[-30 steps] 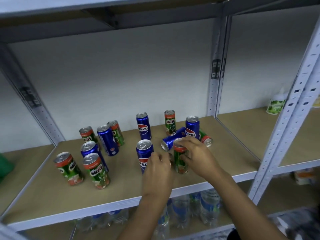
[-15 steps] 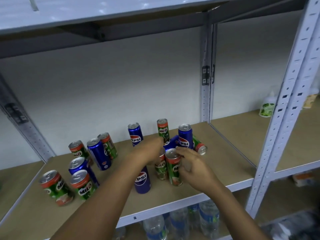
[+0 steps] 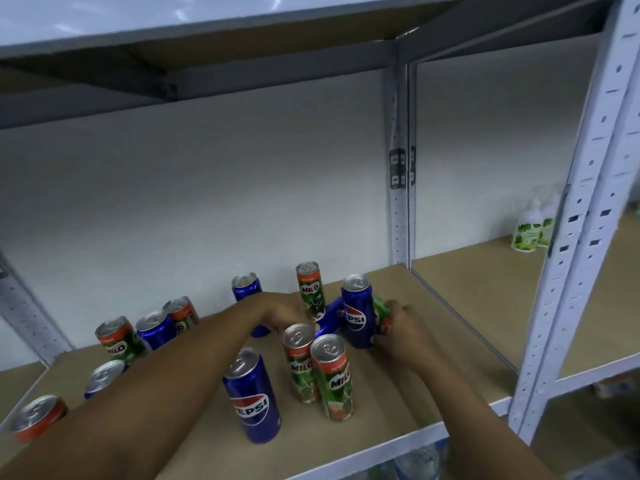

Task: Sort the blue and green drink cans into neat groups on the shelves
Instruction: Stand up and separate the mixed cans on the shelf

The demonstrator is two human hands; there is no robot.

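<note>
The metal shelf (image 3: pixel 450 299), with a tan board and pale grey uprights, filled the view and carried every can. Both forearms crossed it from the lower edge. The left forearm ran diagonally from the lower left toward the middle of the board, and the left hand (image 3: pixel 277 315) lay palm down with its fingers bent over the near end of a fallen blue can (image 3: pixel 330 318); whether it actually gripped that can could not be told. The right forearm rose from the lower right, and the right hand (image 3: pixel 403 332) curled round a fallen green can (image 3: pixel 381 311) just right of an upright blue can (image 3: pixel 356 311).

Between the two hands, nearer the front edge, a front blue can (image 3: pixel 252 400) stood upright, with two green cans (image 3: pixel 332 375) (image 3: pixel 299 362) side by side and touching to its right. Behind the left hand stood a rear blue can (image 3: pixel 246 285), partly hidden, and a rear green can (image 3: pixel 310 287). To the left, past the left forearm, a mixed group of green and blue cans (image 3: pixel 138 334) stood close together. On the neighbouring bay, well apart, stood two white bottles (image 3: pixel 531 230) with green labels.
</note>
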